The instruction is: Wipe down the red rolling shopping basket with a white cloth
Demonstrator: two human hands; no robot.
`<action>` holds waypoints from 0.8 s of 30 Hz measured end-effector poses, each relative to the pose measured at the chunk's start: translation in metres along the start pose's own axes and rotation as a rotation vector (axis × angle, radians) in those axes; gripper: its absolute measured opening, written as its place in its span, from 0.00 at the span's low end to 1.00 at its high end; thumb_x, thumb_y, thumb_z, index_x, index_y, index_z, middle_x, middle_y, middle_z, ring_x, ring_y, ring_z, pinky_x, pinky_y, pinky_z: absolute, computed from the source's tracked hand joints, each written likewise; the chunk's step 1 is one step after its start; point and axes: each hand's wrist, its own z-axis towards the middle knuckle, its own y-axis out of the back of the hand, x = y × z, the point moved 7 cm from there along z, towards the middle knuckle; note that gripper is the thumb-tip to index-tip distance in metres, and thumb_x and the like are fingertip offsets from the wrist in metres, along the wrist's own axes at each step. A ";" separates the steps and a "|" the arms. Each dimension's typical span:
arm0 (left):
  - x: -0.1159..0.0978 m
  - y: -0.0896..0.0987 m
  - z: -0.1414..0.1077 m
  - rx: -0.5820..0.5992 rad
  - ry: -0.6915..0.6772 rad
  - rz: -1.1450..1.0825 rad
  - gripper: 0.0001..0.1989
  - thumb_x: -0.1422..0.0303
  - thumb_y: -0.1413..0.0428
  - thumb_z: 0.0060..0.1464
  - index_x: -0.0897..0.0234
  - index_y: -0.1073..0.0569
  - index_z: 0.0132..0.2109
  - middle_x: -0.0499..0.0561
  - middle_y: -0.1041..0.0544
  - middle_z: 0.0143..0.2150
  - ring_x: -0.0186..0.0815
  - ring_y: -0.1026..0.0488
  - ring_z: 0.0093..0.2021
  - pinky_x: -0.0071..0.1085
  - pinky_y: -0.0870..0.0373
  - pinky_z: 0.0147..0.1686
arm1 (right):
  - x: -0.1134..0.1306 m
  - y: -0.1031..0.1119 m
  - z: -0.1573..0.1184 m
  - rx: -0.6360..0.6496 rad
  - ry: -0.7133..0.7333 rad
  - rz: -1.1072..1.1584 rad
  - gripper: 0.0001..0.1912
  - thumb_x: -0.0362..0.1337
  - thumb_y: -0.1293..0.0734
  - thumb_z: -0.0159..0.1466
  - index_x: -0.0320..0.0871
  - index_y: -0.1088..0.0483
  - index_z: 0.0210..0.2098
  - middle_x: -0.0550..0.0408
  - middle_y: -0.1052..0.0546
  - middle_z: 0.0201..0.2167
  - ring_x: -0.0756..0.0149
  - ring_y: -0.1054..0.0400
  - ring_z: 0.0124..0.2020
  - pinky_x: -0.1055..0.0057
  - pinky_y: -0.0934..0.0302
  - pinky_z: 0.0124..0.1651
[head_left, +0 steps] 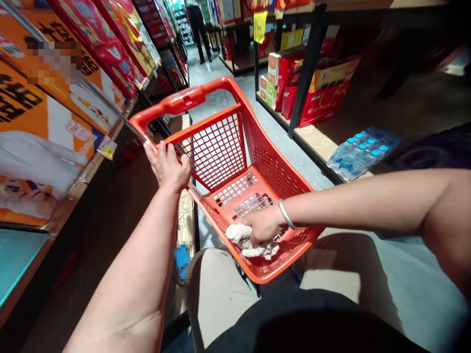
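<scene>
A red plastic shopping cart [270, 139] stands tilted in view in front of me, its handle at the far end. My left hand [169, 165] grips the cart's left rim near the handle, fingers bent over the edge. Down inside the near end of the basket, my right hand [265, 224], with a silver bracelet at the wrist, holds a crumpled whitish cloth [253, 251] against the inner wall. Part of the cloth is hidden under the fingers.
Shelves with orange boxes [25, 113] line the left. On the right, a low shelf bears red gift boxes [326, 100] and a pack of water bottles [362, 151]. A person in dark trousers [198, 29] stands far down the aisle.
</scene>
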 end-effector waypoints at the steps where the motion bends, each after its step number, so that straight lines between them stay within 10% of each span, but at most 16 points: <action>1: 0.001 0.003 -0.001 -0.037 0.073 0.028 0.36 0.59 0.51 0.60 0.65 0.41 0.73 0.57 0.48 0.77 0.56 0.73 0.78 0.62 0.67 0.75 | 0.009 0.006 -0.005 -0.116 0.060 -0.009 0.19 0.27 0.32 0.57 0.45 0.33 0.48 0.61 0.26 0.32 0.69 0.30 0.28 0.73 0.33 0.33; 6: -0.007 0.007 -0.007 -0.043 0.254 0.160 0.37 0.59 0.55 0.62 0.77 0.42 0.72 0.61 0.53 0.78 0.54 0.68 0.78 0.55 0.60 0.75 | 0.052 0.009 -0.025 -0.612 0.299 -0.427 0.32 0.51 0.24 0.54 0.43 0.34 0.51 0.47 0.30 0.50 0.55 0.29 0.45 0.61 0.30 0.47; 12: -0.005 0.011 -0.009 0.104 0.229 0.247 0.37 0.54 0.57 0.65 0.71 0.42 0.73 0.58 0.59 0.79 0.58 0.74 0.78 0.63 0.69 0.73 | 0.046 0.008 -0.031 -0.740 0.258 -0.654 0.31 0.45 0.26 0.54 0.43 0.35 0.54 0.46 0.32 0.52 0.54 0.30 0.44 0.59 0.32 0.44; 19: -0.025 0.015 -0.039 0.040 0.026 0.293 0.36 0.48 0.58 0.66 0.67 0.37 0.71 0.59 0.41 0.75 0.63 0.71 0.77 0.64 0.73 0.73 | 0.004 0.074 -0.080 -0.755 0.409 -0.682 0.25 0.25 0.28 0.50 0.42 0.29 0.48 0.50 0.29 0.47 0.62 0.32 0.44 0.70 0.37 0.46; 24: -0.058 0.010 -0.075 -0.032 -0.125 0.288 0.42 0.46 0.51 0.62 0.70 0.41 0.73 0.62 0.37 0.72 0.66 0.61 0.76 0.64 0.69 0.73 | -0.035 0.140 -0.109 -0.815 0.246 -0.811 0.15 0.27 0.29 0.55 0.41 0.26 0.42 0.50 0.26 0.42 0.62 0.32 0.42 0.73 0.41 0.42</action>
